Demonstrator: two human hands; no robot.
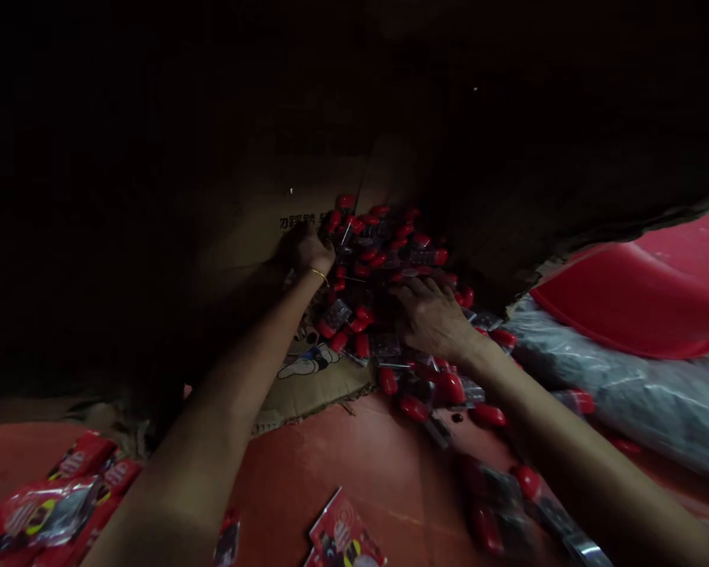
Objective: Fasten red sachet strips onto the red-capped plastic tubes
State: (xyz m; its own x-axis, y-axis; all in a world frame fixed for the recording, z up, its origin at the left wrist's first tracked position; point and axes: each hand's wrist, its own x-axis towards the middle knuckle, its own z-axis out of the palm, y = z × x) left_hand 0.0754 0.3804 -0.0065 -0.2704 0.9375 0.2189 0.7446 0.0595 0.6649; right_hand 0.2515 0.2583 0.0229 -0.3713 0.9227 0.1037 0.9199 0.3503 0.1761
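Note:
Inside a dark cardboard box lying open towards me is a loose heap of small clear plastic pieces with red ends (378,256); their exact kind I cannot make out. My left hand (316,250), with a thin gold bracelet at the wrist, reaches to the heap's left side; its fingers are lost in shadow. My right hand (431,315) lies palm down on the heap's right side, its fingers apart and touching the pieces. More of these pieces spill out over the box's front edge, under my right forearm.
Printed cardboard (245,228) forms the box walls around both arms. Red printed packets (53,504) lie at lower left, and another packet (346,531) at the bottom middle. To the right, a red plastic basin (638,295) rests on a filled clear plastic bag (620,394). The surface below is reddish (343,449).

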